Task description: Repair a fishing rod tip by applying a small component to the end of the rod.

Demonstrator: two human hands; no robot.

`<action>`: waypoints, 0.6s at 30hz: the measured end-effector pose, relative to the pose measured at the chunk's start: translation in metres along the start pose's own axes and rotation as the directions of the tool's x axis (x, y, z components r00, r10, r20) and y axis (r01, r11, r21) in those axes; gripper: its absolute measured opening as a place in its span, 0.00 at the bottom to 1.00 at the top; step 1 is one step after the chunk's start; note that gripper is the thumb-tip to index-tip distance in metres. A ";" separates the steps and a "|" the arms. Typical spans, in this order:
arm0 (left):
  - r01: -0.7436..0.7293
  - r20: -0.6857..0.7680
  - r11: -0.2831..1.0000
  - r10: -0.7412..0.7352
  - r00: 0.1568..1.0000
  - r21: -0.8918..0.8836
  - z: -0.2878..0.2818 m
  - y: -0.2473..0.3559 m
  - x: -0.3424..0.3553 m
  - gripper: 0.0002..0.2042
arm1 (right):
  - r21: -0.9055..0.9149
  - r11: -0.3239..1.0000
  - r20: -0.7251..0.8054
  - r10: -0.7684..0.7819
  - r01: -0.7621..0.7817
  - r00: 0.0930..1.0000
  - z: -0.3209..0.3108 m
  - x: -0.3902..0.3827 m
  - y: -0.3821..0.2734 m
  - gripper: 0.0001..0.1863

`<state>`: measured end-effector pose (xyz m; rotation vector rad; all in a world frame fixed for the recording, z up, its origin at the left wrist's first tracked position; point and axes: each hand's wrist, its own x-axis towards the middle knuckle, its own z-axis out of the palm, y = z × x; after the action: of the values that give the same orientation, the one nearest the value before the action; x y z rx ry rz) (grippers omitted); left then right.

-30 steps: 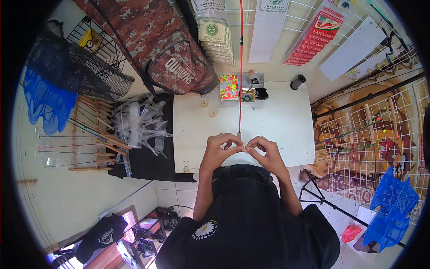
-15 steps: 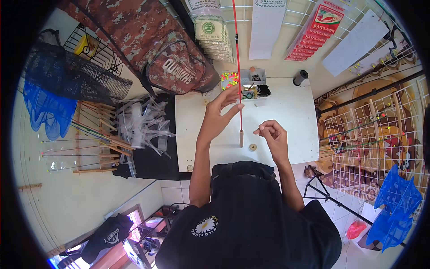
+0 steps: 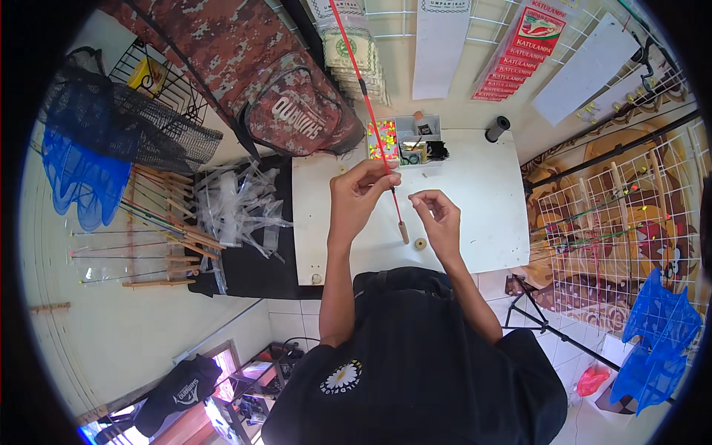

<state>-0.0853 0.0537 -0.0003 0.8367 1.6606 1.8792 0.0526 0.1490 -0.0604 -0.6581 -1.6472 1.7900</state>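
Note:
A thin red fishing rod [image 3: 380, 137] with a cork-coloured wooden handle [image 3: 403, 232] slants from the upper left down over the white table. My left hand [image 3: 354, 206] is closed, thumb and fingertips pinching the rod above its handle. To its right, my right hand [image 3: 443, 225] has thumb and forefinger brought together near the rod; anything between them is too small to make out. A small round spool [image 3: 420, 243] lies just right of the handle, below my right hand.
At the table's [image 3: 482, 193] back is a compartment box [image 3: 406, 122] with bright floats and small items. A black cylinder [image 3: 495, 130] stands right of it. Plastic sleeves [image 3: 237, 204] lie left. A camouflage rod bag [image 3: 289, 111] leans back left; rods hang on a rack [image 3: 593, 222] at right.
My left hand has closed from a spread pose onto the rod. The rod has tilted, its upper part going left. My right hand has moved left and slightly up, towards the rod.

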 end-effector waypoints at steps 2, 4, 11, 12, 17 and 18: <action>0.009 -0.002 1.000 -0.009 1.000 0.003 -0.001 0.000 -0.002 0.10 | 0.006 1.000 -0.010 0.007 -0.007 1.000 0.007 0.000 0.000 0.05; 0.011 0.004 1.000 -0.011 1.000 0.009 0.001 0.002 -0.005 0.10 | 0.024 0.999 -0.041 -0.022 0.023 0.999 0.012 -0.001 0.001 0.06; 0.001 -0.009 1.000 -0.001 1.000 0.017 0.001 0.002 -0.007 0.10 | 0.100 0.995 -0.030 -0.022 0.025 0.999 0.022 -0.006 0.003 0.06; -0.004 -0.016 1.000 0.004 1.000 0.017 0.001 0.002 -0.007 0.10 | 0.101 0.995 -0.030 -0.024 0.027 0.999 0.023 -0.007 0.004 0.06; -0.004 -0.012 1.000 0.004 1.000 0.018 0.003 0.003 -0.009 0.10 | 0.075 0.992 -0.040 -0.095 0.098 0.995 0.024 -0.007 0.005 0.05; -0.004 -0.014 1.000 0.004 1.000 0.009 0.003 0.003 -0.009 0.10 | 0.075 0.992 -0.041 -0.097 0.100 0.994 0.024 -0.007 0.005 0.05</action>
<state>-0.0767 0.0492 0.0022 0.8336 1.6779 1.8857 0.0401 0.1271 -0.0632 -0.5629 -1.5512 1.7510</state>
